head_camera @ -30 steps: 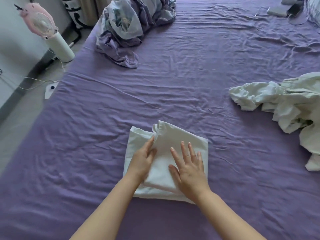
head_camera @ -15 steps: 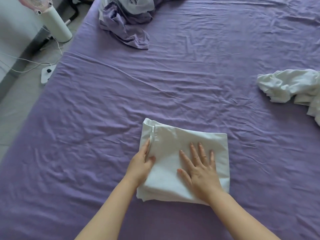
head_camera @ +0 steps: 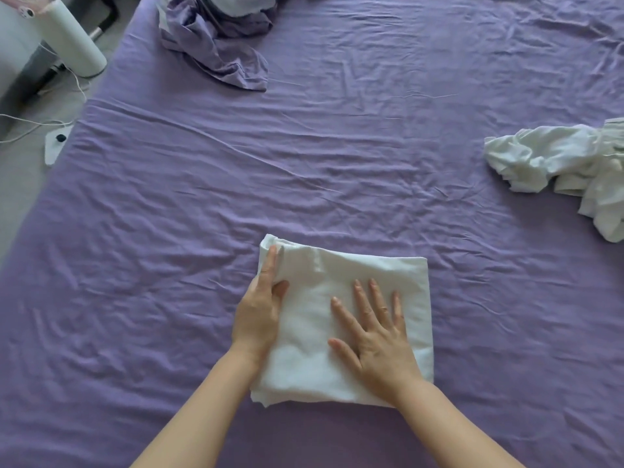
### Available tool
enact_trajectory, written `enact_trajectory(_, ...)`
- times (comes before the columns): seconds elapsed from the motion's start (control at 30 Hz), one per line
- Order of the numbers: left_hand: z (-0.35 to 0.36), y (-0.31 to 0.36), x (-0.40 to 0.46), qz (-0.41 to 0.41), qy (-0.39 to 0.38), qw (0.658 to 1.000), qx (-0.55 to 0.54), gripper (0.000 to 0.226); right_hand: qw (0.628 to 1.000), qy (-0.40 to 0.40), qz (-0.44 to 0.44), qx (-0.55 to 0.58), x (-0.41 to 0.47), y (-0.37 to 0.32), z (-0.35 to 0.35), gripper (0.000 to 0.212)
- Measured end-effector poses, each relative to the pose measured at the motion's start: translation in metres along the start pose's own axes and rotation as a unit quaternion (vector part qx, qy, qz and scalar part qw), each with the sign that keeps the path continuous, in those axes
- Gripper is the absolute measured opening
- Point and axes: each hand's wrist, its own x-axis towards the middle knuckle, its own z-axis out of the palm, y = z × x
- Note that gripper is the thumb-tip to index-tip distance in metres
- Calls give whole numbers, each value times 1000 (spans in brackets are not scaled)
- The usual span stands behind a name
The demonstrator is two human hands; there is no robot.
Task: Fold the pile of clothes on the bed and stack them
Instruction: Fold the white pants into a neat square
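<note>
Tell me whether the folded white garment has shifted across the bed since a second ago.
No: the folded white garment keeps its gap to the crumpled white clothes; only the camera tilted down.

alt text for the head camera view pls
Two hands press flat on a folded white garment on a purple bed sheet, left hand at its left edge, right hand on top. A crumpled white garment lies far right, a purple one top left.
</note>
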Motion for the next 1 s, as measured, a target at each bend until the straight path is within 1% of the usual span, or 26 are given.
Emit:
enact_trajectory(0.07, 5, -7, 1, -38, -8, 997, 73, 71, 1000, -11, -11, -11, 1, -3, 5, 60)
enact_trajectory(0.13, 9, -10, 0, -23, 27, 983, 181, 80, 1000, -17, -7, -21, 3, -6, 10, 61)
enact_trajectory(0.17, 12, -11, 0, 9, 62, 969, 237, 80, 1000, -20, -6, -23, 4, -8, 12, 61)
enact_trajectory(0.2, 15, -11, -1, 59, 85, 953, 284, 73, 999, -22, -4, -24, 4, -10, 13, 61)
enact_trajectory(0.23, 19, -9, -4, 121, 83, 938, 315, 67, 999, -24, -2, -24, 4, -11, 13, 61)
enact_trajectory(0.27, 24, -5, -9, 191, 58, 923, 330, 63, 999, -25, 2, -21, 5, -12, 14, 60)
enact_trajectory(0.3, 30, -1, -13, 244, 10, 911, 332, 60, 999, -27, 6, -17, 5, -11, 14, 60)
enact_trajectory(0.33, 36, 2, -18, 270, -38, 902, 334, 58, 999, -30, 13, -13, 6, -10, 14, 60)
enact_trajectory(0.37, 41, 0, -21, 264, -79, 899, 341, 55, 999, -32, 21, -11, 7, -8, 13, 60)
enact_trajectory(0.43, 47, -11, -22, 178, -107, 910, 359, 54, 999, -27, 42, -7, 8, 1, 14, 59)
enact_trajectory(0.5, 46, -17, -18, 97, -106, 926, 349, 61, 997, -15, 72, 0, 9, 12, 16, 57)
enact_trajectory(0.57, 47, -18, -13, 49, -91, 925, 365, 67, 995, -9, 103, 7, 10, 23, 17, 57)
enact_trajectory(0.67, 48, -14, -16, -31, -127, 926, 354, 65, 987, -11, 156, 39, 5, 34, 16, 61)
enact_trajectory(0.7, 47, -13, -17, -52, -123, 928, 348, 67, 981, -16, 185, 57, 2, 36, 14, 64)
enact_trajectory(0.8, 41, -8, -13, -141, -77, 935, 317, 79, 952, -30, 283, 115, -10, 40, 1, 70)
enact_trajectory(0.83, 40, -5, -12, -155, -75, 933, 316, 81, 948, -35, 291, 121, -13, 41, -6, 73)
enact_trajectory(0.9, 37, 3, -10, -170, -92, 931, 311, 82, 949, -50, 279, 141, -13, 41, -18, 75)
enact_trajectory(1.0, 33, 8, -10, -187, -88, 940, 273, 81, 936, -51, 282, 203, -8, 38, -27, 76)
